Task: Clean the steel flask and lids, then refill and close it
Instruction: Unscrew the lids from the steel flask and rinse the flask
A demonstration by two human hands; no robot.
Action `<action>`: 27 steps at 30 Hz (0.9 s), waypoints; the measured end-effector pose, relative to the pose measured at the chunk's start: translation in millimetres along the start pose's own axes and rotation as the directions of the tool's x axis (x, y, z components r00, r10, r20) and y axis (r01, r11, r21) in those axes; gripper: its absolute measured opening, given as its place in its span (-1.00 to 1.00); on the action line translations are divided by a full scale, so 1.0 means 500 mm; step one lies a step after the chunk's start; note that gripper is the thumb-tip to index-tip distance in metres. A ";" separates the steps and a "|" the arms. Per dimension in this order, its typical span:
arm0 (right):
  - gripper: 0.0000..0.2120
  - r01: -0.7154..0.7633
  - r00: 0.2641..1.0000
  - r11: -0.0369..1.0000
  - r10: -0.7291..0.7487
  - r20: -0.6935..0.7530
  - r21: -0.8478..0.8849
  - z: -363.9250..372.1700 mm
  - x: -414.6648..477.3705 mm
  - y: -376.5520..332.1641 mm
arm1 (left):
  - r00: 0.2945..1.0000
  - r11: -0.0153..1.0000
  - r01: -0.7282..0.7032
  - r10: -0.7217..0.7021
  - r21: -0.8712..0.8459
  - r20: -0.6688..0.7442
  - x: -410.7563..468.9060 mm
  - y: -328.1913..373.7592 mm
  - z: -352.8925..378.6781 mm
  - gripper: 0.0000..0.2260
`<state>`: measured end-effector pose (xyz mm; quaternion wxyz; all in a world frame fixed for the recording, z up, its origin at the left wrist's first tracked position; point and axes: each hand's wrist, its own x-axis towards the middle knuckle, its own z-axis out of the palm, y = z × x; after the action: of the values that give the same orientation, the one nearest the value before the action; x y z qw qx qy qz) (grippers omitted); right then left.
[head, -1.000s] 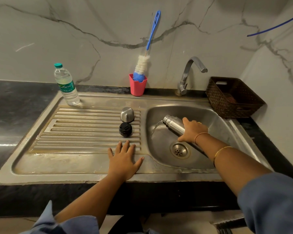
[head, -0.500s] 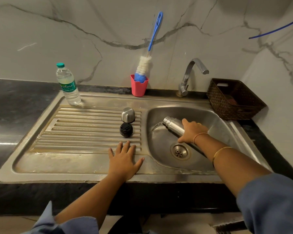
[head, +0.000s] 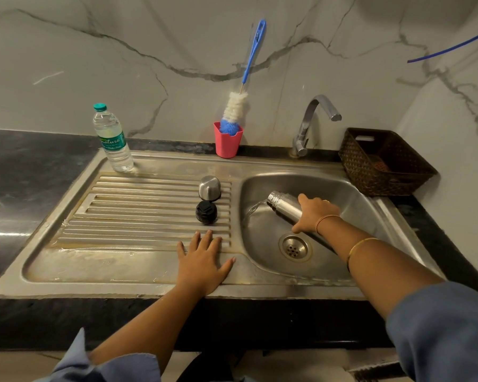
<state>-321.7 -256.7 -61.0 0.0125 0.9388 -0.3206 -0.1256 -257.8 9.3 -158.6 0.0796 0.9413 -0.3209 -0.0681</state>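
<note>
Steel flask (head: 284,209), gripped by the right hand (head: 315,215), is kept tipped in the sink (head: 370,216) at three o'clock; water now streams out again. Left hand (head: 202,264) is rested flat, empty. Emptying is judged unfinished.

There are two hands: the left hand (head: 202,264) and the right hand (head: 316,216). There is one steel flask (head: 283,206). There are two lids (one steel lid (head: 209,188), one black lid (head: 206,212)). There is one water bottle (head: 112,139), one pink cup (head: 228,142), one brush (head: 242,86), one tap (head: 312,119), one brown basket (head: 370,172) and one sink (head: 353,194). Two gold bangles (head: 360,244) sit on the right arm.
</note>
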 end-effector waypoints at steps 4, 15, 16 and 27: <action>-0.33 0.004 1.000 1.000 -0.004 0.001 -0.019 0.004 0.001 -0.001 | 1.000 1.000 0.005 -0.005 -0.002 0.004 -0.001 0.001 -0.002 -0.32; -0.21 -0.009 1.000 1.000 0.009 -0.029 0.013 0.005 -0.003 -0.006 | 1.000 1.000 0.003 -0.003 -0.008 -0.006 -0.003 0.003 -0.005 -0.35; -0.23 -0.001 1.000 1.000 0.001 -0.028 0.017 0.004 -0.003 -0.006 | 1.000 1.000 0.001 -0.001 -0.009 -0.008 -0.004 0.003 -0.006 -0.36; -0.36 0.049 0.998 0.993 -0.053 -0.032 -0.110 -0.004 0.000 -0.017 | 1.000 1.000 0.000 0.000 -0.018 0.000 -0.004 0.001 -0.005 -0.30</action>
<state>-315.8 -250.1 -60.0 0.0662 0.9467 -0.2887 -0.1268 -259.3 10.2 -155.7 0.0881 0.9406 -0.3201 -0.0712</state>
